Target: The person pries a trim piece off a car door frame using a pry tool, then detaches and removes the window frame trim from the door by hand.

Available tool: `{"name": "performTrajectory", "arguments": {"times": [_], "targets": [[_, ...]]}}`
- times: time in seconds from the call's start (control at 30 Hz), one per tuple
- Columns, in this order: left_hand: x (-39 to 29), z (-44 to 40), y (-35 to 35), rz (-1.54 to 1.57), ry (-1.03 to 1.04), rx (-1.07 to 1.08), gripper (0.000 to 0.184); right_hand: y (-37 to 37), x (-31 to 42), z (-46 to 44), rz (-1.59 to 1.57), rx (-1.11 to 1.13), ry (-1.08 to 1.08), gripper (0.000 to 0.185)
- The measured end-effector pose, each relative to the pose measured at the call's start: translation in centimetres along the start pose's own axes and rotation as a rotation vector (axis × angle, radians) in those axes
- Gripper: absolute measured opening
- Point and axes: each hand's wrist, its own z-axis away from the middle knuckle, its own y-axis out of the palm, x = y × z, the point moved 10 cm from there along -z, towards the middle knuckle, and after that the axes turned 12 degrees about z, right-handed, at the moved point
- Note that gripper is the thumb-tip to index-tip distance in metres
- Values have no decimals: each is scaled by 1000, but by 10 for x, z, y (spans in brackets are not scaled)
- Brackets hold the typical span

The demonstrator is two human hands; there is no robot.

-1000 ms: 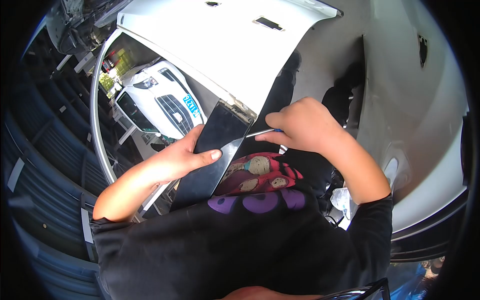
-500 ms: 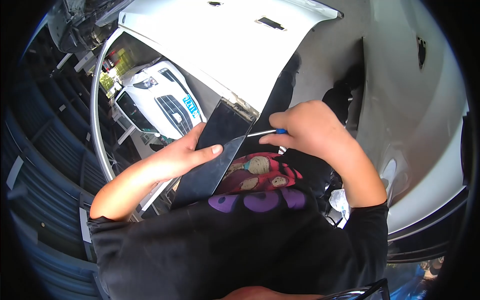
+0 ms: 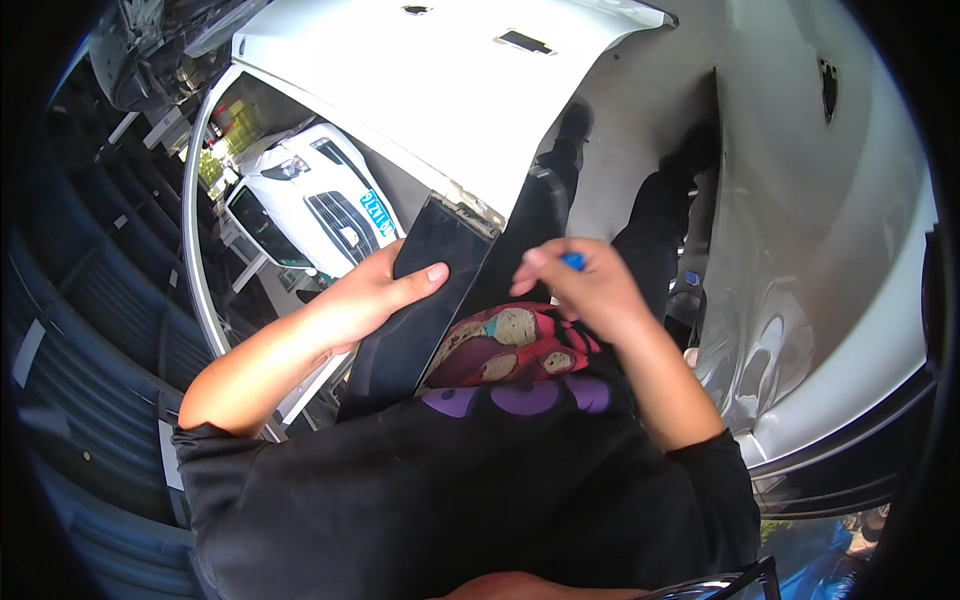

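Evidently, the left hand [image 3: 368,302] pinches the black pillar trim [image 3: 425,315] at the white car door's [image 3: 400,110] corner; the right hand [image 3: 592,288] grips a blue handle [image 3: 572,261], best angled shallowly against scratches.

The pillar strip [image 3: 427,312] has the door panel [image 3: 420,95] just beyond it, the car [image 3: 318,195] to its left, the left hand [image 3: 372,297] on it, and the right hand [image 3: 588,285] to its right.

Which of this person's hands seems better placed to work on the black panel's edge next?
Probably the right hand: it holds a blue object and is clear of the black panel, just beside it. The left hand is occupied gripping that panel.
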Motion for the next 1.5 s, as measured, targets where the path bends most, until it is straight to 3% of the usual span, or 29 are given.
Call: {"name": "performTrajectory", "arguments": {"times": [0.1,0.2,0.47,0.63,0.73,0.8,0.9,0.93,1.03,1.17,1.37,1.5], "targets": [[-10,2,10,-4,29,86,73,58,10,-7,-191,134,-55,33],[-10,2,7,18,71,67,71,62,23,-1,-44,29,63,39],[-9,5,3,-5,72,-13,60,71,16,3,-187,-128,60,36],[-4,1,1,-18,104,-23,63,71,15,10,-133,-252,-3,34],[2,-1,-6,29,60,-5,66,76,29,12,-338,-120,-133,34],[3,2,-3,157,16,62,69,58,20,9,-352,-158,-119,38],[-2,7,-2,0,154,116,77,37,-3,-2,-322,-241,-81,44],[-5,7,-3,20,212,77,67,40,2,-6,-305,-201,-98,40],[-1,12,2,36,83,67,67,60,11,-8,-252,-65,-30,34],[2,10,-2,34,113,-10,65,69,11,-17,-182,-13,47,37],[11,4,-11,7,132,-66,54,69,-1,-33,-512,118,-37,43],[5,4,-13,-31,222,-74,56,66,1,-30,-482,205,-146,43]]}}
